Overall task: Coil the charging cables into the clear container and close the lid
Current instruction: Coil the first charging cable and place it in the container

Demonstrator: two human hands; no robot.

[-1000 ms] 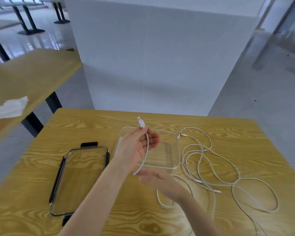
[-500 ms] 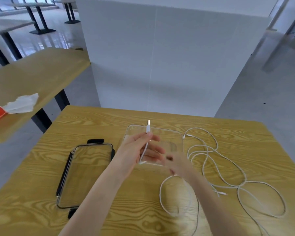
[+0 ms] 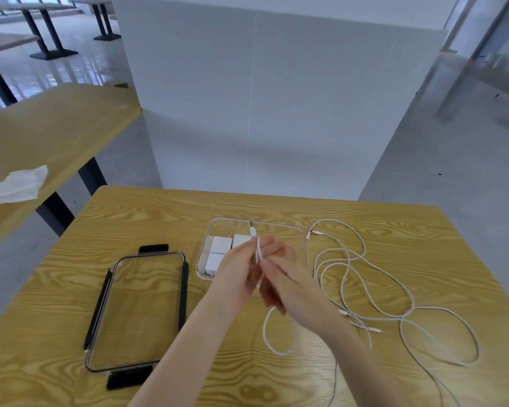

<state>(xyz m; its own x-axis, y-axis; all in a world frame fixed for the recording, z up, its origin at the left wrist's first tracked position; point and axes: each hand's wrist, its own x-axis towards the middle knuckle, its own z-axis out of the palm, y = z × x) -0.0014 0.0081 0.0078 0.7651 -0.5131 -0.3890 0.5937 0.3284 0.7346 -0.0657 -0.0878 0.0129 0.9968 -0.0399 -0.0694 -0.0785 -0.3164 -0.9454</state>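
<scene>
My left grip [image 3: 238, 268] pinches the white cable [image 3: 258, 248] above the clear container [image 3: 301, 248] — white charger blocks [image 3: 221, 245] inside. Right grip [image 3: 288, 289] holds cable lower, blurred. Lid [image 3: 135, 306] lies left on worktop [image 3: 147, 218].

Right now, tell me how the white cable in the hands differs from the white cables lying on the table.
The white cable in the hands is lifted, its plug end pointing up above the clear container; the white cables lying on the table rest flat. The held one is pinched by the left hand with the right hand against it; the others lie untouched in loose loops. Both are thin and white.
</scene>
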